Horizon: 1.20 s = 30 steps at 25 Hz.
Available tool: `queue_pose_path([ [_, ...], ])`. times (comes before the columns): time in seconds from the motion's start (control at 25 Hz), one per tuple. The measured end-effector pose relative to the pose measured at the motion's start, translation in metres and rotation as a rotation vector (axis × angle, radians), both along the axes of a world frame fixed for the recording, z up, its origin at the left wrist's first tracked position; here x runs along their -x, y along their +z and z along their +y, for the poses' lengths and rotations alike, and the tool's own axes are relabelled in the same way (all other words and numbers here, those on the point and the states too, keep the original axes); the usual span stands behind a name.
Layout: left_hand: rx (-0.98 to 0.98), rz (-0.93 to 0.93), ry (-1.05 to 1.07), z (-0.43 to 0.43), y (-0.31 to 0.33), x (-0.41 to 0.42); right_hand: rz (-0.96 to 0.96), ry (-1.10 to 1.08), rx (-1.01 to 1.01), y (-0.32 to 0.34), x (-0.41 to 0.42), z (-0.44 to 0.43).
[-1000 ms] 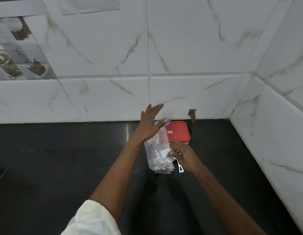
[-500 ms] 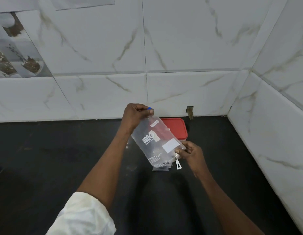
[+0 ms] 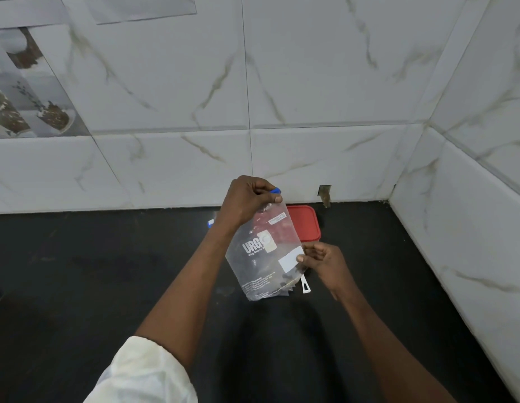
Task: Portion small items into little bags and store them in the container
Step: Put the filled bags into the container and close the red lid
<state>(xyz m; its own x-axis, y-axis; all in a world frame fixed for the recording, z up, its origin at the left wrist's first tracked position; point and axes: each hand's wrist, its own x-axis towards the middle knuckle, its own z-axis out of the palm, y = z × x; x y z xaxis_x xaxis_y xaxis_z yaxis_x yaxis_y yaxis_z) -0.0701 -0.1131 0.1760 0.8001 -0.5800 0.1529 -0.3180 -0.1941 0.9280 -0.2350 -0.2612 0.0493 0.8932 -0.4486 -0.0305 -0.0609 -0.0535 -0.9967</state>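
The left hand (image 3: 247,199) holds a clear bag (image 3: 264,254) up over the black counter (image 3: 78,286), its fingers curled and pressed together around the bag's top edge, where a blue tab (image 3: 274,190) pokes out above the thumb. The right hand (image 3: 325,264) pinches the bag's right edge between thumb and forefinger, beside a white label (image 3: 290,261); its other fingers are curled in. The bag hangs tilted, top toward the wall, bottom toward the person, with white print on its face. Whether it holds anything cannot be told.

A second ago the left hand was open, fingers spread above the bag, which sagged low and crumpled near the counter while only the right hand gripped it. Half a second ago the left hand had already closed on the top and lifted it. Since then the bag has been pulled straighter and flatter between the two hands, and the grips have stayed the same.

Behind the bag sits a container with a red lid (image 3: 306,225), shut, close to the tiled wall (image 3: 311,82); it has not moved. A small white clip (image 3: 305,287) lies on the counter just under the bag's lower right corner, next to some flat clear pieces. A white sleeve (image 3: 145,373) covers the upper left arm.
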Motion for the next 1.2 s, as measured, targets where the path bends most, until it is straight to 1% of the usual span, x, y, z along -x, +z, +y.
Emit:
queue_pose_path([
  [0.08, 0.009, -0.021, 0.004, 0.002, 0.006, -0.002, 0.067, 0.059, 0.050, 0.002, 0.000, -0.005],
  [0.16, -0.043, -0.040, -0.032, 0.003, 0.009, 0.000, 0.094, 0.139, 0.081, 0.010, 0.000, -0.006],
  [0.32, -0.159, -0.139, -0.112, -0.004, 0.015, 0.017, -0.044, 0.146, 0.036, 0.037, -0.019, 0.009],
  [0.36, -0.229, -0.191, -0.125, -0.003, 0.019, 0.018, -0.074, 0.113, 0.027, 0.041, -0.022, 0.011],
  [0.44, -0.524, -0.312, -0.175, 0.008, 0.028, 0.008, -0.112, 0.024, 0.014, 0.044, -0.023, 0.009],
  [0.48, -0.670, -0.337, -0.207, 0.017, 0.032, 0.001, -0.113, -0.004, 0.003, 0.042, -0.022, 0.004],
  [0.52, -0.759, -0.327, -0.228, 0.027, 0.033, -0.007, -0.108, -0.012, -0.007, 0.041, -0.020, -0.001],
  [0.56, -0.786, -0.306, -0.230, 0.037, 0.033, -0.015, -0.098, -0.019, -0.007, 0.040, -0.018, -0.004],
  [0.6, -0.751, -0.281, -0.215, 0.045, 0.032, -0.021, -0.086, -0.021, -0.009, 0.040, -0.015, -0.006],
  [0.64, -0.659, -0.242, -0.188, 0.051, 0.030, -0.025, -0.074, -0.026, -0.023, 0.040, -0.013, -0.007],
  [0.76, -0.296, -0.055, -0.117, 0.060, 0.023, -0.023, -0.108, -0.017, -0.089, 0.044, -0.009, -0.006],
  [0.84, -0.203, -0.004, -0.114, 0.061, 0.018, -0.017, -0.194, -0.026, -0.120, 0.051, -0.011, -0.003],
  [0.88, -0.165, 0.003, -0.111, 0.060, 0.014, -0.014, -0.229, -0.049, -0.109, 0.055, -0.012, -0.001],
  [0.96, -0.029, 0.031, -0.026, 0.058, 0.011, -0.013, -0.254, -0.097, -0.046, 0.061, -0.018, -0.001],
  [1.04, 0.181, 0.157, 0.032, 0.059, 0.004, -0.013, -0.258, -0.108, -0.025, 0.068, -0.022, -0.002],
  [1.08, 0.300, 0.256, 0.003, 0.060, -0.004, -0.014, -0.272, -0.108, -0.047, 0.070, -0.024, -0.004],
  [1.12, 0.369, 0.349, -0.051, 0.061, -0.016, -0.015, -0.290, -0.109, -0.090, 0.072, -0.027, -0.004],
  [1.16, 0.361, 0.409, -0.105, 0.062, -0.029, -0.014, -0.298, -0.116, -0.134, 0.072, -0.028, -0.005],
  [1.2, 0.298, 0.425, -0.142, 0.062, -0.043, -0.011, -0.296, -0.121, -0.164, 0.073, -0.029, -0.005],
])
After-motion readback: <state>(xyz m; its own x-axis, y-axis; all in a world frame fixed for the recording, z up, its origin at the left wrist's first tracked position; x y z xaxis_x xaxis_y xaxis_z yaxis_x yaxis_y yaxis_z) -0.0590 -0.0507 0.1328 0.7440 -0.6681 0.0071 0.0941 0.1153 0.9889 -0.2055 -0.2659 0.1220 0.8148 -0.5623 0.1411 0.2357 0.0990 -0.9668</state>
